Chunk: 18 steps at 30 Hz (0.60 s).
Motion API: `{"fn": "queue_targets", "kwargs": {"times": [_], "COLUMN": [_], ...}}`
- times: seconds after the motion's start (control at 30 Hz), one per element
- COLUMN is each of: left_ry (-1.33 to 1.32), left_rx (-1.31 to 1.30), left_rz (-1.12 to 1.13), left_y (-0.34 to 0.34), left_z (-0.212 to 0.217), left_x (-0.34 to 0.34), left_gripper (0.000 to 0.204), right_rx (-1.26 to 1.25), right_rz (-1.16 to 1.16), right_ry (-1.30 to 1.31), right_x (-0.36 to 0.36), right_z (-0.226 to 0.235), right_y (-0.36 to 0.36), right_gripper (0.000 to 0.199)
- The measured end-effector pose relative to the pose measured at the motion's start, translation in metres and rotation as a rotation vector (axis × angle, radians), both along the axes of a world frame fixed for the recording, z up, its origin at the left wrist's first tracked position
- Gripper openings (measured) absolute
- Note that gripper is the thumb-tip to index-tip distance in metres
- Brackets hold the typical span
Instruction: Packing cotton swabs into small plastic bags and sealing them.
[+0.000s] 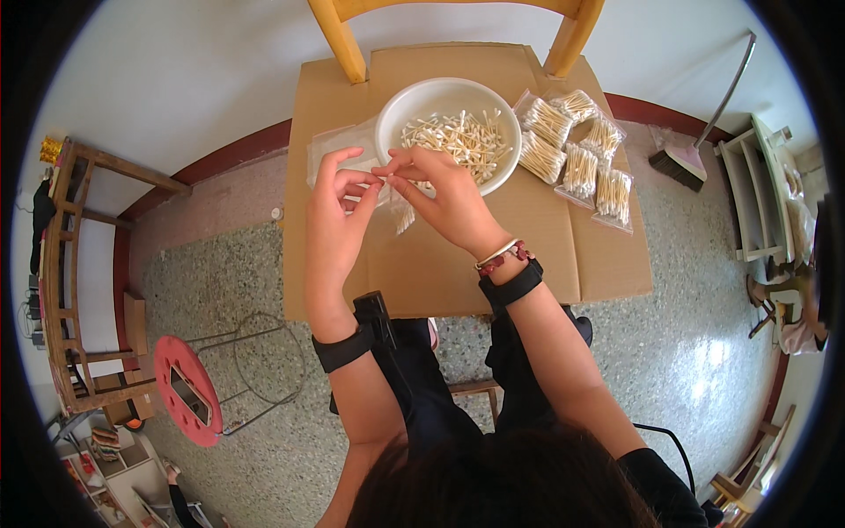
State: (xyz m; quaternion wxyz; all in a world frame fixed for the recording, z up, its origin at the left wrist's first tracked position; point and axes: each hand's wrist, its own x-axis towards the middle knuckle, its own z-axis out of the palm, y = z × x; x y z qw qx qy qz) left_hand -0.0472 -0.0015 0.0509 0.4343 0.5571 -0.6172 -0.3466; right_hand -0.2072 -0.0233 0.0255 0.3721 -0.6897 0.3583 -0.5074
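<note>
My left hand [336, 211] and my right hand [446, 195] meet over the near left side of a white bowl [384, 123]. Both are closed, thumbs and fingertips pinching the edge of a small clear plastic bag [396, 201]. A few cotton swabs [405, 220] show in the bag below my fingers; the rest of it is hidden behind my right hand. Loose cotton swabs [466, 141] lie heaped in the bowl. Left of the bowl, partly behind my left hand, are flat clear plastic bags [330, 145].
Several filled bags of cotton swabs [581, 167] lie right of the bowl on the cardboard [528, 264], in front of a wooden chair back [576, 35]. A red stool [167, 387] with a phone stands at left. A broom [682, 167] leans by the right wall.
</note>
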Motion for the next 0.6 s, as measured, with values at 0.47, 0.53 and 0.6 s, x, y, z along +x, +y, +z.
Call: {"fn": "queue_targets", "kwargs": {"times": [0.47,0.53,0.6], "left_ry": [0.011,-0.003,-0.003], "left_rx": [0.018,0.015,0.018], "left_rz": [0.019,0.016,0.012], "left_y": [0.0,0.0,0.0], "left_z": [-0.002,-0.002,-0.001], "left_x": [0.001,0.001,-0.001], "left_gripper": [0.044,0.045,0.045], "right_rx": [-0.227,-0.272,-0.317], "right_rz": [-0.08,-0.09,-0.071], "right_ry": [0.145,0.212,0.257], "right_x": [-0.014,-0.015,-0.014], "right_z": [-0.005,-0.004,-0.007], "right_y": [-0.009,-0.009,-0.009], "right_gripper": [0.008,0.008,0.009]}}
